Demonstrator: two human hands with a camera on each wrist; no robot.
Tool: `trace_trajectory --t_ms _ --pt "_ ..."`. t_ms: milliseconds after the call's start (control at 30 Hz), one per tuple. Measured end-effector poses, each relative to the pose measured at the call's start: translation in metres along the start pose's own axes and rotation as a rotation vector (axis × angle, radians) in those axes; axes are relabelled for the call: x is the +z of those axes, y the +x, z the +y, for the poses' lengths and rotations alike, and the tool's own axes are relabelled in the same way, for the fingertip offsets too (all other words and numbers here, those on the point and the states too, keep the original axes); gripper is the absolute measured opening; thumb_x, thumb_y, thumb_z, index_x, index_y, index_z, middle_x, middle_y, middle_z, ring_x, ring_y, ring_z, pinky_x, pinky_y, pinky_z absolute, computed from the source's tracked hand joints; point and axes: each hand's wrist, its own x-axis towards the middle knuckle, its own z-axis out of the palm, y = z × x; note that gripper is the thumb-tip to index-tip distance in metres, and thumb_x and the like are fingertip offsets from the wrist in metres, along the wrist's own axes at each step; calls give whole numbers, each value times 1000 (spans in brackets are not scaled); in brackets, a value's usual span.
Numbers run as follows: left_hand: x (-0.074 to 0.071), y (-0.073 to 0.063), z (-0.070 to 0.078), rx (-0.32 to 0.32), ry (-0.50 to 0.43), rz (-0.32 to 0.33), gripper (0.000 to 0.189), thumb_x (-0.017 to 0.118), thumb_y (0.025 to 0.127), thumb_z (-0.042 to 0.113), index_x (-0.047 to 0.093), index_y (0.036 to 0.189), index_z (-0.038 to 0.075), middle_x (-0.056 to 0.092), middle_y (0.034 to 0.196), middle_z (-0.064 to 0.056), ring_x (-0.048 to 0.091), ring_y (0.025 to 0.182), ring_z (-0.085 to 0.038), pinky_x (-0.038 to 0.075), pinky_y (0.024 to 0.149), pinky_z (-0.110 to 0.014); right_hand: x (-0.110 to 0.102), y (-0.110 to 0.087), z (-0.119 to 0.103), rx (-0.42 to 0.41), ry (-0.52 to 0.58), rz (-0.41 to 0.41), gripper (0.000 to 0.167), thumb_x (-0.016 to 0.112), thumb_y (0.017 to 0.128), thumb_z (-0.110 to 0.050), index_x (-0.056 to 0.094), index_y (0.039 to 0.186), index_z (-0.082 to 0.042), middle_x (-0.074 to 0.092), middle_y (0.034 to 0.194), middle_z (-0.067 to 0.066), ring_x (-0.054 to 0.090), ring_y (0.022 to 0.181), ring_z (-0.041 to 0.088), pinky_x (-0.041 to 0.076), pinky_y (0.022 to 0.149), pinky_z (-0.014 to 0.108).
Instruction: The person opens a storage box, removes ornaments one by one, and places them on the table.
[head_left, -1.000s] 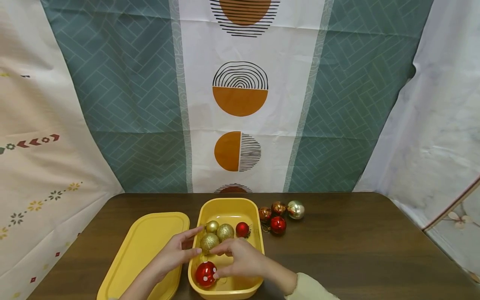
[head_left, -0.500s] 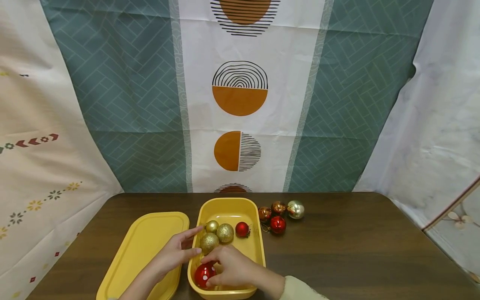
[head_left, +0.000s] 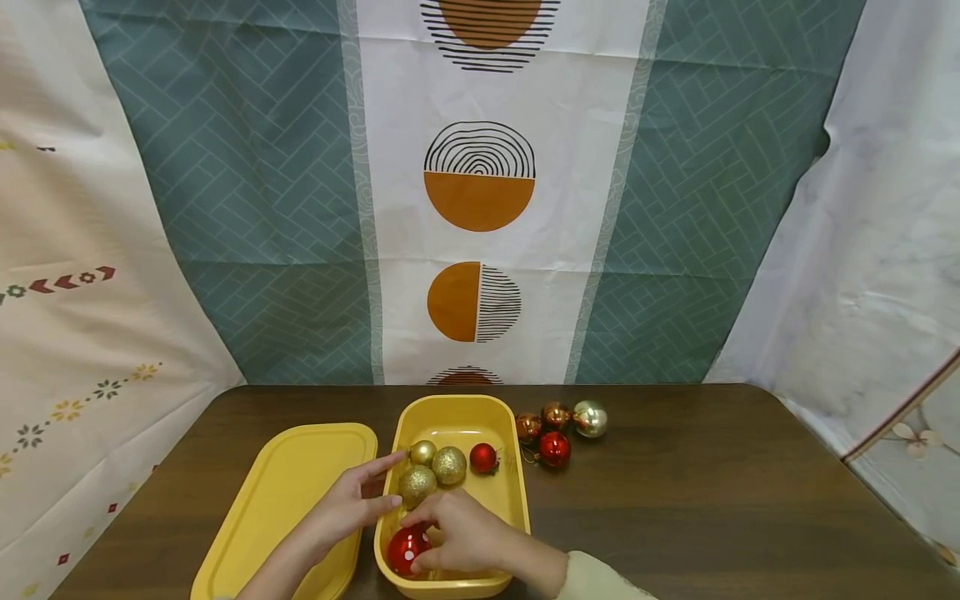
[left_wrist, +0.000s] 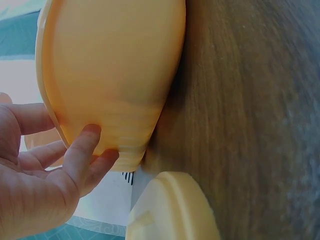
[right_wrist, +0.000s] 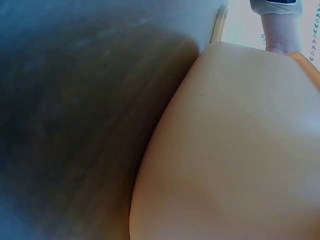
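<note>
A yellow plastic box (head_left: 453,410) stands on the dark wooden table. My left hand (head_left: 341,507) holds its left rim, with thumb and fingers on both sides of the edge; in the left wrist view some fingertips press the box's outer wall (left_wrist: 115,65). Inside the box, my right hand (head_left: 467,533) grips a red Christmas bauble (head_left: 405,552) with white dots, near the front left corner. Beyond it lie two glittery gold baubles (head_left: 449,466), a smaller gold one (head_left: 423,452) and a small red one (head_left: 483,457). The right wrist view shows the box's side (right_wrist: 225,150); the right hand is hidden there.
Left of the box lies a flat yellow lid (head_left: 300,483). To its right sit two copper baubles (head_left: 556,415), a shiny red bauble (head_left: 554,448) and a silvery one (head_left: 590,418). A patterned cloth (head_left: 480,108) hangs behind the table.
My right hand has moved slightly toward the box's front left and closed its fingers around the dotted red bauble. The left hand has stayed on the rim.
</note>
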Motion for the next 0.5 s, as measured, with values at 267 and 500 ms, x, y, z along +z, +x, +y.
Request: trace_trajectory --t_ms 267,500 --pt "1 0 0 6 -4 -6 60 59 84 7 32 136 -8 37 134 -32 47 114 -39 49 81 -42 -4 -7 3 15 30 16 39 78 71 -21 69 107 -9 65 98 -8 53 90 -5 40 75 8" --pt "1 0 1 3 -14 -4 61 59 85 5 31 137 -9 33 137 -33 46 115 -38 49 82 -40 -19 -15 7 73 157 6 37 76 73 -19 68 107 -8 65 102 -6 53 92 -2 45 75 15"
